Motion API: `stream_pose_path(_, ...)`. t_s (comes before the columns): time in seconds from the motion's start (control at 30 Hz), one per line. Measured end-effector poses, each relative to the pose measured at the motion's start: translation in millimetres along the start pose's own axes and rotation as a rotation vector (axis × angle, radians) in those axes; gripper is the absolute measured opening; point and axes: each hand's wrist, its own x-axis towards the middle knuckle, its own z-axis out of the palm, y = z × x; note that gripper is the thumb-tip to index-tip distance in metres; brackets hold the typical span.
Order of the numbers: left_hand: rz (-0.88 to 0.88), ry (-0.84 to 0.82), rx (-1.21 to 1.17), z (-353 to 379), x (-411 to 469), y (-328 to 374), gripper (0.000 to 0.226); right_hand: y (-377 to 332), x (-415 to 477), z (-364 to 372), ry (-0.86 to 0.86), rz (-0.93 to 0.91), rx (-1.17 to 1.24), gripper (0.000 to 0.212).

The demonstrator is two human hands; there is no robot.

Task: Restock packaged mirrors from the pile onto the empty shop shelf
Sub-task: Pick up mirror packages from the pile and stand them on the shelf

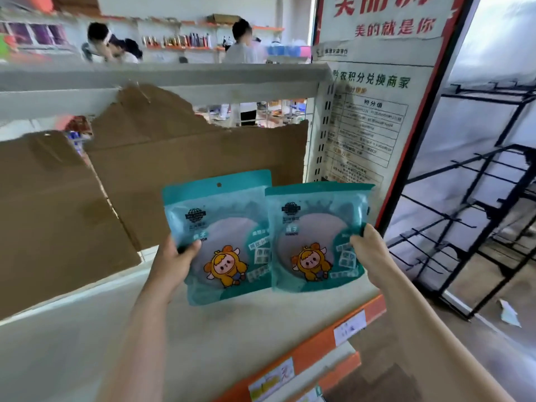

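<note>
Over the pale, orange-edged shop shelf [87, 343], before torn brown cardboard sheets [188, 158], the left teal plastic mirror packet [226, 227] and the right teal plastic mirror packet [316, 227] were upright side by side, outer edges pinched by the left hand [174, 265] and right hand [368, 250] respectively.

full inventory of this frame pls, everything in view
shelf: 1, off-white with orange front edge, centre
mirror packs: 2, teal, left pack and right pack side by side over shelf
cardboard sheets: 2, brown, at shelf back
poster: 1, white with red text, right of shelf
wire rack: 1, black, far right
people: about 3, blurred, background
left hand: grips left pack's left edge
right hand: grips right pack's right edge
</note>
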Motion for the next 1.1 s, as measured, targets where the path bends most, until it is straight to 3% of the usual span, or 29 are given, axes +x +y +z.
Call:
stream_pose_path(0.3, -0.044, 0.131, 0.069, 27, 40, -9, 0.027, -9, 91, 22, -0.098, -0.006, -0.058, 0.037)
stream_pose_path(0.5, -0.069, 0.220, 0.036, 50, 58, -15, 0.043, -11, 146, 44, -0.113, -0.116, -0.063, 0.013)
stream_pose_path(0.7, -0.047, 0.326, 0.144, 66, 66, -18, 0.035, -12, 173, 55, -0.158, -0.131, -0.144, 0.009)
stream_pose_path(0.87, -0.016, 0.406, 0.125, 69, 71, -24, 0.031, -15, 186, 61, -0.217, -0.078, -0.202, 0.033)
stream_pose_path(1.1, 0.027, 0.522, 0.259, 73, 73, -24, 0.033, -16, 187, 75, -0.237, -0.049, -0.105, 0.042)
